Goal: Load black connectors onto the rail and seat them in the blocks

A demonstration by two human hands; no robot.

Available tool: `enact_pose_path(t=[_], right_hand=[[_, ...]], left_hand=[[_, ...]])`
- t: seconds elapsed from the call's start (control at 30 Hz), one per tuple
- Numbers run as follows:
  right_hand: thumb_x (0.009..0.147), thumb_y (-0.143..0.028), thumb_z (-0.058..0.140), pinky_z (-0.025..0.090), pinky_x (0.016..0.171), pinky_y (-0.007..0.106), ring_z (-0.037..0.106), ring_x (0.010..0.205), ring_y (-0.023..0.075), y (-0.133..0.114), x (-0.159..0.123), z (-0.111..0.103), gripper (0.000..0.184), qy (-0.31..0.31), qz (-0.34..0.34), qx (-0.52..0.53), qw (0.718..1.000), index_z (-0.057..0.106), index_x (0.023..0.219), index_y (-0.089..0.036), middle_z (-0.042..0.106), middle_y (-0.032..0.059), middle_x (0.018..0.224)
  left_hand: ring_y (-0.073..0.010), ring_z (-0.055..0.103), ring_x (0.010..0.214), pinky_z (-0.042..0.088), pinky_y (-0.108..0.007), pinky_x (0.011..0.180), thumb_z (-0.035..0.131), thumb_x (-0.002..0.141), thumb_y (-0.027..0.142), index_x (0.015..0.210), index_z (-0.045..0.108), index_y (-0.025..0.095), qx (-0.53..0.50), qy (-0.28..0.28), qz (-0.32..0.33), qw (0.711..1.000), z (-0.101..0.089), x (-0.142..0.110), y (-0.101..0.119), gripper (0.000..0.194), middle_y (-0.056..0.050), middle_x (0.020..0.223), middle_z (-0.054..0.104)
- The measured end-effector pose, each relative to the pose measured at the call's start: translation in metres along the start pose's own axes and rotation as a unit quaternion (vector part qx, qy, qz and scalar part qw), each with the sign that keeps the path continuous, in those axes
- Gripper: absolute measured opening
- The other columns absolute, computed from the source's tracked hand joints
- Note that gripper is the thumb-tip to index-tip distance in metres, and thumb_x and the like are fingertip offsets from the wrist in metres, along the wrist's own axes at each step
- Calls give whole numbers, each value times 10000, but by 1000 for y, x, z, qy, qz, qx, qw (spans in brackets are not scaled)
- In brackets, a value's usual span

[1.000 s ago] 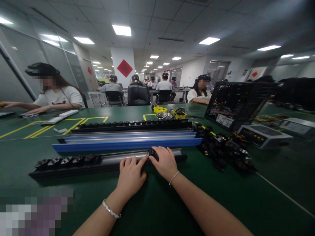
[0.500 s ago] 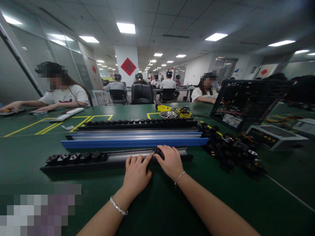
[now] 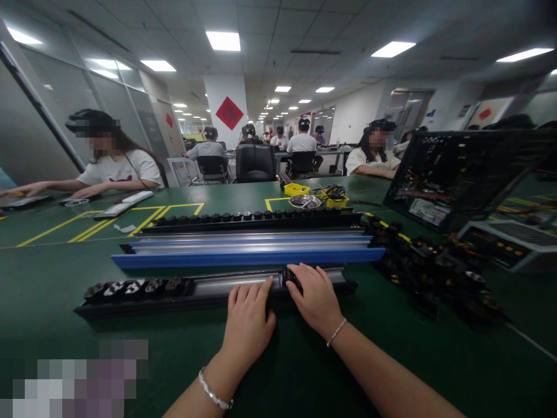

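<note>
In front of me lies a long black power-strip housing (image 3: pixel 143 309) with a silvery inner channel. Several black socket modules (image 3: pixel 134 285) sit in a row at its left end. Toward the right end, the fingers of my right hand (image 3: pixel 317 297) are closed around a single black socket module (image 3: pixel 288 276) in the channel; they partly cover it. Just left of that module is my left hand (image 3: pixel 251 316), its fingers stretched out over the channel and the near wall, holding nothing.
Behind the housing lie blue-edged channels (image 3: pixel 243 256) and a filled strip (image 3: pixel 256 219). Loose black modules (image 3: pixel 435 273) are heaped at right, near a power supply unit (image 3: pixel 513 244) and an open computer case (image 3: pixel 461 180). A metal dish (image 3: pixel 304 201) stands farther back. Co-workers sit across the table.
My left index finger has drawn back a little from the socket module. My right hand stays on that module. The whole view has shifted slightly.
</note>
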State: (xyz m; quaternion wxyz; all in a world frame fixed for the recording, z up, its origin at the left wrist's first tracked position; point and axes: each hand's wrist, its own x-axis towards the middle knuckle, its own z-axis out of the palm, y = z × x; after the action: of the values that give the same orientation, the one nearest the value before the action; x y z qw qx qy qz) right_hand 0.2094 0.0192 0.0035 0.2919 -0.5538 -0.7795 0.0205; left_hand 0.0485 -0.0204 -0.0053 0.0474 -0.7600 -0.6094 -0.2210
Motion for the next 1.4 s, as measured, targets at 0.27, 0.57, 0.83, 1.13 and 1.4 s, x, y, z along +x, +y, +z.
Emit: enact_pose_path(t=[0.27, 0.57, 0.83, 1.13, 1.4], right_hand=[[881, -320, 392, 246, 1036, 411, 469, 1173, 193, 2, -1, 1, 357, 8, -13, -12, 1000, 528, 1201, -239, 589, 47, 1207], [878, -309, 392, 231, 1040, 413, 463, 1180, 196, 1, -1, 0, 362, 4, -9, -4, 1000, 526, 1206, -232, 583, 44, 1217], [868, -366, 419, 225, 1028, 411, 474, 1153, 208, -2, 2, 1, 381, 7, 8, -9, 1000, 526, 1206, -228, 599, 53, 1188], [844, -392, 472, 267, 990, 390, 516, 1080, 209, -8, 6, 4, 331, 35, 27, -17, 999, 591, 1096, -212, 634, 64, 1107], [840, -341, 453, 303, 973, 359, 534, 1044, 211, 0, 6, 2, 316, 51, 24, -28, 998, 598, 1056, -160, 639, 88, 1068]], left_hand=[[-221, 489, 1035, 226, -456, 1033, 483, 754, 172, 1293, 433, 237, -13, 8, -4, 1000, 2, -1, -1, 545, -44, 1108, 614], [-213, 484, 1038, 218, -439, 1038, 492, 754, 183, 1297, 418, 228, -22, 6, -6, 1000, 1, 0, 0, 550, -34, 1099, 615], [-215, 488, 1039, 228, -430, 1027, 483, 756, 180, 1308, 410, 220, -26, 9, -9, 1000, 1, 1, -1, 559, -37, 1099, 624], [-220, 483, 1046, 231, -428, 1024, 478, 766, 201, 1323, 392, 210, -5, 13, -3, 1000, 1, 0, 1, 563, -44, 1110, 616], [-213, 483, 1030, 229, -419, 1024, 473, 769, 203, 1314, 406, 224, 11, 15, 8, 1000, 2, -1, 0, 549, -42, 1090, 607]])
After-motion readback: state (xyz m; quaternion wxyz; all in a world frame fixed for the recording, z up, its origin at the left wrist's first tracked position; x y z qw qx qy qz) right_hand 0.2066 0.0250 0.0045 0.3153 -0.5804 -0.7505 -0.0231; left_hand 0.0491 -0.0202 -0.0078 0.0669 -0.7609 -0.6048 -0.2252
